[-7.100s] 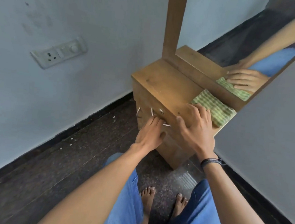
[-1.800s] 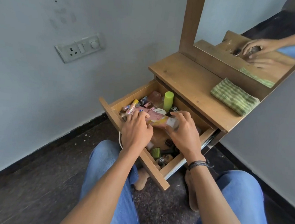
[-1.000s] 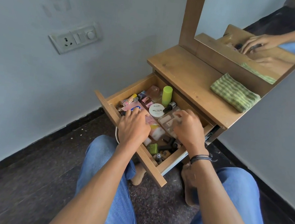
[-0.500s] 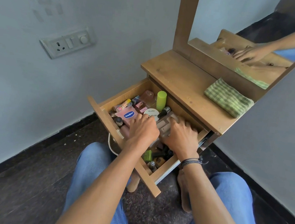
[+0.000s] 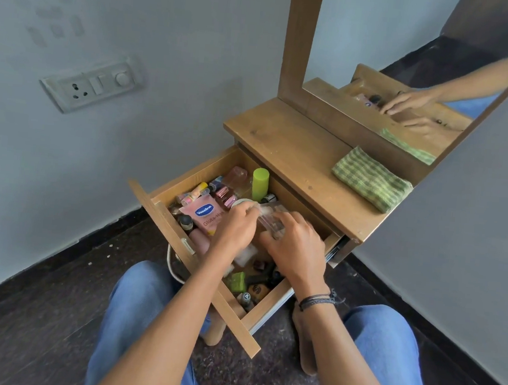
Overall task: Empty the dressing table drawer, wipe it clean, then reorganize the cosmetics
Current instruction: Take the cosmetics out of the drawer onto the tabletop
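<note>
The drawer (image 5: 164, 215) stands pulled fully out beneath the worktop (image 5: 295, 159), still crowded with cosmetics: a pink Vaseline tube (image 5: 206, 217) toward its left side, a lime-green bottle (image 5: 260, 184) upright at its back edge, small lipsticks (image 5: 197, 192) in the back left corner, and nail-polish bottles (image 5: 245, 297) in the near right corner. Both hands are down in the middle of it. The left hand (image 5: 234, 232) is curled over a round white jar (image 5: 244, 204), fingers closed around it as far as can be seen. The right hand (image 5: 295, 246) has its fingers on a clear plastic case (image 5: 271, 221); whether that grip is fully closed or only resting is not clear. The green checked cloth (image 5: 370, 182) lies folded at the right end of the worktop, untouched.

Emptying has barely begun, by the look of it. To do it well, lift the bigger pieces first, jar and case, straight up so they do not drag the small bottles along, and set them on the bare left part of the worktop, away from the cloth. Keep anything glass upright. Gather the loose small items in the corners last, by the handful, so the drawer floor is bare for wiping.
</note>
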